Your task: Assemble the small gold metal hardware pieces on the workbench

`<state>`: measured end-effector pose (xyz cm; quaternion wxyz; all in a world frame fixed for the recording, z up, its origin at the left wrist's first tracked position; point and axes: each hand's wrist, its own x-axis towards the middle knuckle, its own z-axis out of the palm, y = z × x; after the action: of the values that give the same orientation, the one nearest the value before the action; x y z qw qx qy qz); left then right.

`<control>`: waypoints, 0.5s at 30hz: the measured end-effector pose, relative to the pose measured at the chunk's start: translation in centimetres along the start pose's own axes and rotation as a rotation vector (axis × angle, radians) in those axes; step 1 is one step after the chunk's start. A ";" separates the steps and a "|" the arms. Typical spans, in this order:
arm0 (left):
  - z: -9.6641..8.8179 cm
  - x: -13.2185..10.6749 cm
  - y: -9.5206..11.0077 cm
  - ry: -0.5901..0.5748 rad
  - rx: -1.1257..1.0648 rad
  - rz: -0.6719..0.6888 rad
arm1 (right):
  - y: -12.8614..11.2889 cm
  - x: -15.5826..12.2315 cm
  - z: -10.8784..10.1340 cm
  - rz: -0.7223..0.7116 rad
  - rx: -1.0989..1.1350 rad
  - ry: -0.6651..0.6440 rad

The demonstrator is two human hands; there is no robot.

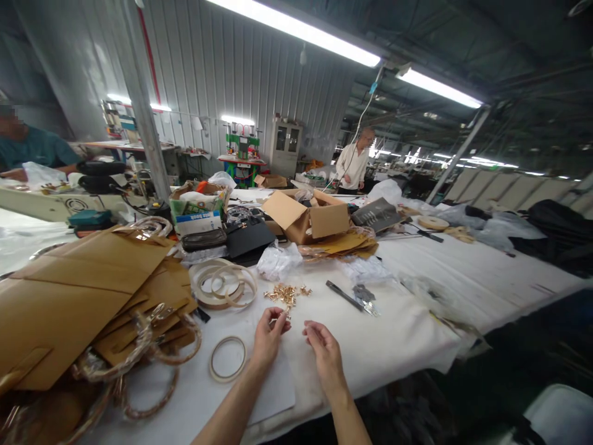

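My left hand point(271, 330) is closed in a pinch, with a small gold metal fitting at its fingertips. Just beyond those fingers lies a loose pile of small gold metal fittings point(283, 293) on the white-covered table point(393, 334). To the right, my right hand point(323, 346) hovers over the cloth with thumb and fingers drawn together; whatever is between them, if anything, is too small to make out. A roll of tape point(227, 358) lies flat left of my left wrist. White paper point(273, 386) is under my left forearm.
Brown bag pieces point(83, 284) with plastic-wrapped handles are heaped at left. Rolls of pale strip point(217, 283), crumpled plastic point(279, 261) and an open cardboard box point(306, 216) stand behind the fittings. A dark-handled tool point(345, 295) lies right. A person point(354, 164) stands beyond; another sits far left.
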<state>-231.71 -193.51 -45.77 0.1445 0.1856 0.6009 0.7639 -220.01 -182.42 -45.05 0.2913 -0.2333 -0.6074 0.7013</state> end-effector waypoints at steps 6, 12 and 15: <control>-0.5 -1.1 1.1 -0.007 -0.225 -0.063 | 0.2 0.5 4.1 0.202 0.426 -0.021; -0.3 -1.1 1.6 -0.099 -0.281 -0.084 | 1.0 0.3 5.6 0.176 0.544 -0.108; -0.2 -1.1 1.7 -0.111 -0.246 -0.078 | 1.0 0.2 5.6 0.151 0.545 -0.101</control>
<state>-230.80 -194.54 -44.31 0.2287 0.1849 0.5008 0.8141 -224.07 -186.42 -45.18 0.2596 -0.1556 -0.3912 0.8691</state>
